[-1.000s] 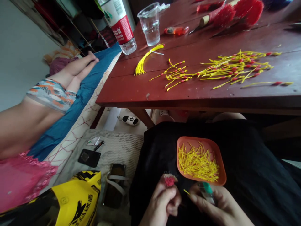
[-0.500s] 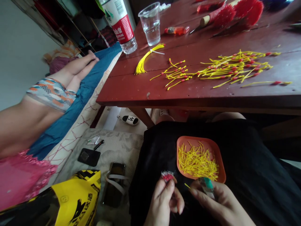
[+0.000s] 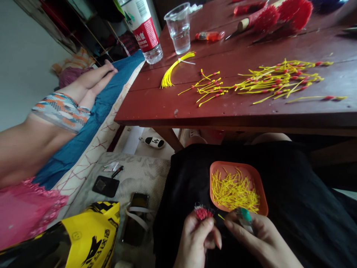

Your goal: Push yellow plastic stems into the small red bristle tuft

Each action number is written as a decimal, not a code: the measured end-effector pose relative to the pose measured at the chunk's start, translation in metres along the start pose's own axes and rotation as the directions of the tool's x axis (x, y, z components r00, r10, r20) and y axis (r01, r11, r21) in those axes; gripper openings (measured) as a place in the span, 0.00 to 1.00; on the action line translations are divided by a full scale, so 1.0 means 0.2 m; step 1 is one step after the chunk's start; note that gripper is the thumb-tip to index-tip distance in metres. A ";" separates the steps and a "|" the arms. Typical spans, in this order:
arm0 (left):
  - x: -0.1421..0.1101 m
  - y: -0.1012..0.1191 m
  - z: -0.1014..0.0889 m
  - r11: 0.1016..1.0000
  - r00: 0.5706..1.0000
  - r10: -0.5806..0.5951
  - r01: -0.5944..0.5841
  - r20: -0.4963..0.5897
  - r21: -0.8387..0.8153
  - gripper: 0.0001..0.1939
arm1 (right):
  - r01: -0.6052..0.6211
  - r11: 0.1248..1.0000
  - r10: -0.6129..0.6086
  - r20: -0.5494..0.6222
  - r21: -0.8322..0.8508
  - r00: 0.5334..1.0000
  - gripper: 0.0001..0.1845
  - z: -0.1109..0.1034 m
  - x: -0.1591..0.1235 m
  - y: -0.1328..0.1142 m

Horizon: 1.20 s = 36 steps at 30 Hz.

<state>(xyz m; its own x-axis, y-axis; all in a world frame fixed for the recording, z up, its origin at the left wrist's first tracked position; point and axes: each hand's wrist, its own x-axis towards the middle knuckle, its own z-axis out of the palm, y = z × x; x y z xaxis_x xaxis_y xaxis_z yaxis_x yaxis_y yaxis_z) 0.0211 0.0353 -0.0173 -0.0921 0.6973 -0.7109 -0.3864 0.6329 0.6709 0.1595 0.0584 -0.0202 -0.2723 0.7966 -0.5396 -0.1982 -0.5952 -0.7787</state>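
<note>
Where the two hands meet low over the dark lap, the left hand [image 3: 198, 238] pinches a small red tuft [image 3: 202, 213] between thumb and fingertips, its bristly head poking up just above the knuckles. Just beside it, the right hand [image 3: 259, 242] is closed around a slim tool with a green end [image 3: 244, 217], and a short yellow strand [image 3: 221, 216] juts from its fingertips toward the tuft; whether strand and tuft touch is too small to tell. Both wrists are cut off by the bottom edge, and the lower part of the tool is hidden in the grip. Right behind the right hand, an orange tray [image 3: 259, 184] rests on the black cloth [image 3: 292, 193] of the lap, holding a loose heap of cut yellow strands [image 3: 234, 191]. Beyond the knees stands a dark red wooden table [image 3: 156, 108], scattered with longer yellow stems tipped in red [image 3: 279, 80], a tied yellow bundle [image 3: 171, 70], a clear cup [image 3: 179, 28], a bottle with a red label [image 3: 143, 31], an orange lighter [image 3: 210, 35] and finished red blooms [image 3: 281, 13] at the far edge. To the left, another person lies on a blue sheet [image 3: 92, 123], well apart from the hands. On the pale mat below sit a phone [image 3: 137, 217], a dark wallet [image 3: 106, 186] and a yellow bag [image 3: 89, 234], partly cut off.
</note>
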 end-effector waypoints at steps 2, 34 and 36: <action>0.00 -0.02 -0.01 0.999 1.000 0.010 -0.011 0.023 0.037 0.16 | 0.020 0.999 -0.020 -0.020 -0.033 1.000 0.16 0.00 0.02 0.00; 0.02 -0.08 -0.03 1.000 0.998 0.024 -0.025 0.057 0.011 0.17 | 0.197 0.951 -0.184 0.074 -0.240 0.980 0.15 0.01 0.05 -0.03; 0.02 -0.10 -0.05 1.000 0.999 0.005 -0.005 0.046 0.007 0.18 | 0.156 0.981 -0.138 0.151 -0.113 0.979 0.16 0.03 0.05 -0.03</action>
<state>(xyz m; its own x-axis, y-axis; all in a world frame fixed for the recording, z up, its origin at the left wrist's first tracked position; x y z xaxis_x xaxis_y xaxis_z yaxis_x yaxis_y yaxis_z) 0.0187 0.0229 -0.0353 -0.0521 0.7151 -0.6971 -0.3792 0.6315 0.6763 0.1534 0.0697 -0.0188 -0.3814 0.8460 -0.3725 -0.1302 -0.4481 -0.8844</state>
